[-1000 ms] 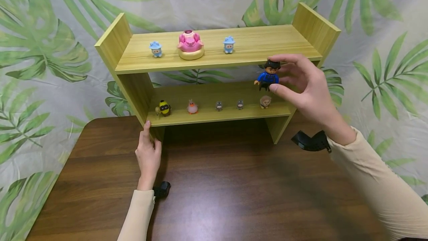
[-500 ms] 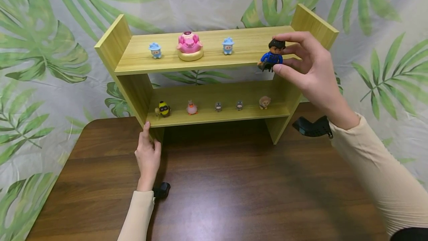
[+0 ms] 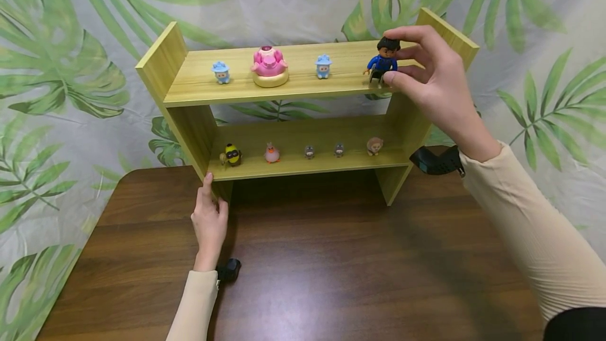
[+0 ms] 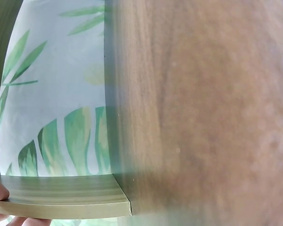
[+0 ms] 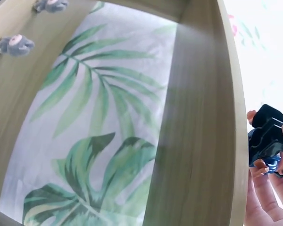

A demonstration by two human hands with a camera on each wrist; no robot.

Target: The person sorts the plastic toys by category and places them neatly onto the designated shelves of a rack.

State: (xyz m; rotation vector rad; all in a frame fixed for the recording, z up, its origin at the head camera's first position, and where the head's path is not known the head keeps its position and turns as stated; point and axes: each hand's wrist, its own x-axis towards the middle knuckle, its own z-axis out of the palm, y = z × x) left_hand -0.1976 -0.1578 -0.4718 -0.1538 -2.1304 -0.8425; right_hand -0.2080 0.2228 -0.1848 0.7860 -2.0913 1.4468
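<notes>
A toy figure (image 3: 384,62) with black hair and a blue top is pinched between the thumb and fingers of my right hand (image 3: 437,75). It is upright at the right front of the top board of a wooden shelf (image 3: 293,92); whether its feet touch the board I cannot tell. In the right wrist view the toy figure (image 5: 266,134) shows its black legs beside the board's edge. My left hand (image 3: 210,222) grips the lower left side panel (image 4: 85,209) of the shelf, with the thumb on one face and fingers on the other in the left wrist view.
Left on the top board stand a pink figure (image 3: 270,67) and two blue-hatted figures, one (image 3: 323,66) nearest the held toy. The lower board bears a yellow figure (image 3: 232,155), a pink bird (image 3: 272,153), two small grey figures (image 3: 309,151) and a fluffy beige one (image 3: 374,146). The table (image 3: 303,257) is brown.
My right hand has raised the toy figure from in front of the lower opening up to the top board. My left hand stays at the side panel.
</notes>
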